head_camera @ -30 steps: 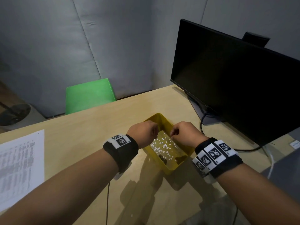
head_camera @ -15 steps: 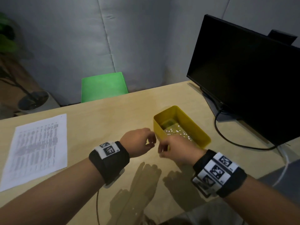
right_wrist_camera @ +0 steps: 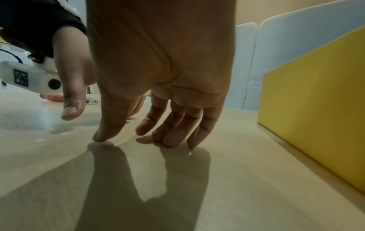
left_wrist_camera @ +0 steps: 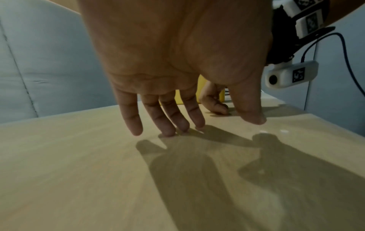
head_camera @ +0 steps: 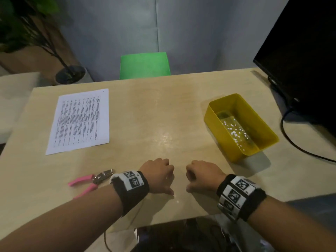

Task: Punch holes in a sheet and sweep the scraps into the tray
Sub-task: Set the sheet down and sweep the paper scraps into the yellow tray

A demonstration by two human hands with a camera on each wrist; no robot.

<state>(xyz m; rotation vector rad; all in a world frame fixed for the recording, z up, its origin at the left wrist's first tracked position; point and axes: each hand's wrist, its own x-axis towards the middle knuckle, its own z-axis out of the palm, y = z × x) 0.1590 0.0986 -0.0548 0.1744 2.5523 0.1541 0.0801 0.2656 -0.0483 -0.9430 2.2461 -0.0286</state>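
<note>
The yellow tray (head_camera: 216, 135) stands at the right of the table with several white paper scraps (head_camera: 234, 130) on its floor. A printed sheet (head_camera: 80, 119) lies flat at the far left. The pink-handled hole punch (head_camera: 91, 181) lies near the front edge, just left of my left wrist. My left hand (head_camera: 159, 174) and right hand (head_camera: 201, 176) sit side by side near the front edge and hold nothing. In the left wrist view the left hand (left_wrist_camera: 227, 125) touches the wood with relaxed fingertips (left_wrist_camera: 169, 132); a few loose scraps (left_wrist_camera: 283, 131) lie beside the thumb. My right hand (right_wrist_camera: 142, 139) also rests its fingertips on the table, left of the tray (right_wrist_camera: 316, 109).
A black monitor (head_camera: 301, 57) and its cable (head_camera: 291, 140) stand behind the tray at the right. A green chair (head_camera: 144, 65) and a potted plant (head_camera: 69, 73) are beyond the far edge. Bare wooden table (head_camera: 160, 113) lies between sheet and tray.
Both hands have drawn back from over the tray to the table's front edge. The view has swung left, bringing the sheet and punch into sight.
</note>
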